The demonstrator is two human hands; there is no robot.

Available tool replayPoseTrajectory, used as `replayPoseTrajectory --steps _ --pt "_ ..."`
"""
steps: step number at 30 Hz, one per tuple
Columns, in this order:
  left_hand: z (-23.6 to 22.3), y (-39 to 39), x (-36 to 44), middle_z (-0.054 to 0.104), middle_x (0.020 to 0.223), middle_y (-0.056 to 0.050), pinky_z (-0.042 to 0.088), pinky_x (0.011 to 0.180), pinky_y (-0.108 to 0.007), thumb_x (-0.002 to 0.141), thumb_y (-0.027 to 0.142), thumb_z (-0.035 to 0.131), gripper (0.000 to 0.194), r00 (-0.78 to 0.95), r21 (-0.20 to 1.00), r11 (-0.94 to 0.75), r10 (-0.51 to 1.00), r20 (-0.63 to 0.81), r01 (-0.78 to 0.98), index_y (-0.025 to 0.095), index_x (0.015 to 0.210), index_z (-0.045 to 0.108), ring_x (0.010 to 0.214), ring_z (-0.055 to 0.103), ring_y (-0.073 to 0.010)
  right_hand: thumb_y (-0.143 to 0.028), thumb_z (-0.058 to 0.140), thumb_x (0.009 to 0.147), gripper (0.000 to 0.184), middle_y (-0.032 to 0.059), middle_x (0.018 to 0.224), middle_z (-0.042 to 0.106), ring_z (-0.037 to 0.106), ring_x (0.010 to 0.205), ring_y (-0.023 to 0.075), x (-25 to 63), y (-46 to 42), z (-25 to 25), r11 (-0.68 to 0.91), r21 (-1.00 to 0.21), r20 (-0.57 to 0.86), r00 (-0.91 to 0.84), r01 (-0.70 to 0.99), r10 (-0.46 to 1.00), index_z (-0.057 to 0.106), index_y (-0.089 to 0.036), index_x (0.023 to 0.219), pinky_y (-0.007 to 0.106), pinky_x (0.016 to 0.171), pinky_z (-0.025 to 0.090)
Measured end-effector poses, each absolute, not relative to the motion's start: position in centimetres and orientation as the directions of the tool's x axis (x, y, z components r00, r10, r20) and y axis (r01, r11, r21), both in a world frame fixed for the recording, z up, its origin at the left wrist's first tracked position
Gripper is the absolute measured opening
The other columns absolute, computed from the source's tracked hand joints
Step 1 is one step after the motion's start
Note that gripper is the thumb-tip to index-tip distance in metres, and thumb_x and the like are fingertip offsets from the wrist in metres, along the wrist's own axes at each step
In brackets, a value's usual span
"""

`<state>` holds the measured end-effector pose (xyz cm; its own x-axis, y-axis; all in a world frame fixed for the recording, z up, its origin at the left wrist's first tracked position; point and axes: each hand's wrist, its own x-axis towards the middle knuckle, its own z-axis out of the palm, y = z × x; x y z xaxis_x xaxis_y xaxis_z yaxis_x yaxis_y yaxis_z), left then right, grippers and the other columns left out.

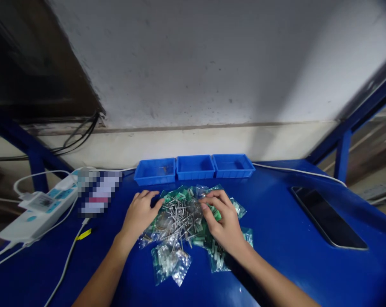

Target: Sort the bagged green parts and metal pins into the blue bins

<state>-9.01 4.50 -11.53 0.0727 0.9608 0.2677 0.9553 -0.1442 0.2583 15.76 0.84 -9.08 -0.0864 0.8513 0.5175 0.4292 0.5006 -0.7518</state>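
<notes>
A heap of small clear plastic bags (170, 260) with green and white parts lies on the blue table (276, 238), with a pile of loose metal pins (180, 215) on top. My left hand (140, 215) rests at the left side of the heap, fingers curled over the bags. On the right side, my right hand (221, 219) has its fingertips bent down into the pins and bags. Whether either hand actually holds a piece is hidden.
Three small blue trays (194, 167) stand in a row behind the heap; the left one holds a few small parts. A white power strip (36, 213) with cables lies at the left. A dark phone (327, 216) lies at the right. A wall rises behind.
</notes>
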Motion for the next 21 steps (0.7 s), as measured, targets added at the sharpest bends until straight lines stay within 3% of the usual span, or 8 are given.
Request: replayPoseTrajectory --steps 6,10,13,16,18,21 --pt "-12.2 5.3 -8.7 0.065 0.095 -0.007 0.045 0.084 -0.041 0.081 0.037 0.055 0.021 0.027 0.415 -0.112 0.979 0.203 0.903 0.021 0.091 0.065 0.092 0.059 -0.0258 -0.023 0.049 0.089 0.015 0.0061 0.091 0.054 0.053 0.089 0.02 15.3 0.6 -9.6 0.479 -0.763 0.451 -0.173 0.435 0.876 0.063 -0.02 0.089 0.036 0.077 0.044" --pt "-12.4 5.0 -8.9 0.067 0.097 -0.007 0.048 0.079 -0.035 0.079 0.029 0.055 0.03 -0.04 0.501 -0.033 0.99 0.134 0.865 0.019 0.107 0.059 0.091 0.061 -0.0234 -0.024 0.048 0.089 0.015 0.0053 0.088 0.055 0.053 0.087 0.0197 15.1 0.5 -9.7 0.483 -0.757 0.439 -0.206 0.44 0.875 0.063 -0.02 0.088 0.035 0.076 0.043" --pt "-10.8 5.8 -8.8 0.068 0.096 -0.005 0.048 0.078 -0.03 0.083 0.032 0.05 0.027 -0.058 0.51 -0.046 0.981 0.186 0.859 0.02 0.104 0.061 0.085 0.063 -0.0195 -0.024 0.047 0.09 0.016 0.005 0.086 0.056 0.053 0.086 0.0198 15.2 0.5 -9.5 0.474 -0.759 0.434 -0.197 0.445 0.879 0.063 -0.02 0.087 0.034 0.075 0.043" --pt "-7.6 9.2 -8.1 0.068 0.104 -0.005 0.046 0.083 -0.027 0.089 0.037 0.037 0.032 -0.092 0.393 -0.027 0.956 0.28 0.919 0.022 0.101 0.063 0.094 0.063 -0.0191 -0.025 0.047 0.09 0.017 0.0049 0.085 0.057 0.053 0.084 0.02 15.3 0.6 -9.4 0.462 -0.764 0.425 -0.188 0.451 0.885 0.063 -0.021 0.086 0.034 0.074 0.043" --pt "-5.7 12.7 -7.6 0.066 0.114 -0.008 0.044 0.087 -0.031 0.09 0.042 0.034 0.04 -0.123 0.187 0.097 0.984 0.129 0.978 0.021 0.11 0.062 0.107 0.059 -0.0234 -0.025 0.047 0.09 0.017 0.0046 0.085 0.057 0.053 0.084 0.0197 15.4 0.7 -9.3 0.462 -0.765 0.426 -0.186 0.449 0.886 0.063 -0.021 0.086 0.033 0.074 0.043" --pt "-4.6 17.8 -7.1 0.069 0.098 -0.021 0.048 0.076 -0.037 0.069 0.046 0.064 0.042 -0.161 0.103 0.167 0.985 -0.058 0.981 0.01 0.09 0.07 0.095 0.063 -0.0361 -0.024 0.047 0.09 0.016 0.0042 0.084 0.057 0.053 0.084 0.0193 15.6 0.9 -9.4 0.456 -0.77 0.429 -0.165 0.446 0.888 0.062 -0.02 0.085 0.033 0.075 0.042"
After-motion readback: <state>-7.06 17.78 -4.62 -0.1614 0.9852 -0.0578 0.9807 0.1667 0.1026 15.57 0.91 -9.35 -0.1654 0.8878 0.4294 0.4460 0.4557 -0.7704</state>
